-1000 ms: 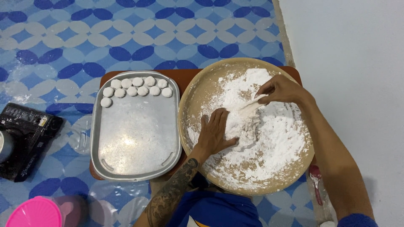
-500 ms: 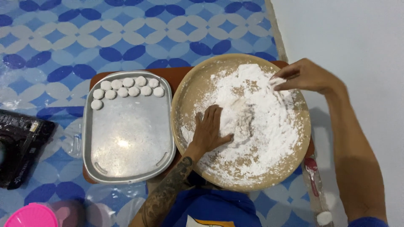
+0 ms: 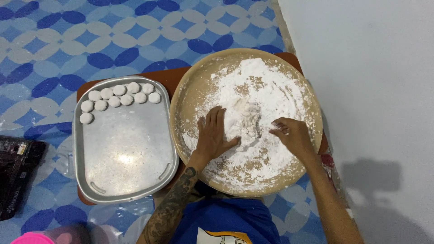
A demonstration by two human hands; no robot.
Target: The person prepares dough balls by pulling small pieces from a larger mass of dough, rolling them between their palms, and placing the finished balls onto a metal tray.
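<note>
A round tan tray (image 3: 190, 90) holds loose white flour (image 3: 266, 90) with a lump of dough (image 3: 246, 119) near its middle. My left hand (image 3: 213, 135) lies flat with fingers spread, pressing on the flour at the left side of the lump. My right hand (image 3: 293, 134) rests on the flour to the right of the lump, fingers curled toward it. To the left stands a rectangular metal tray (image 3: 124, 153) with several small white dough discs (image 3: 120, 96) lined along its far edge.
Both trays sit on a brown board (image 3: 174, 76) over a blue and white patterned mat (image 3: 68, 40). A white wall (image 3: 370, 90) is at the right. A black packet (image 3: 16, 174) lies at the left edge, a pink lid (image 3: 34, 238) at the bottom left.
My right hand came from the far right rim of the round tray down to the flour beside the dough lump. My left hand stayed pressed on the flour.
</note>
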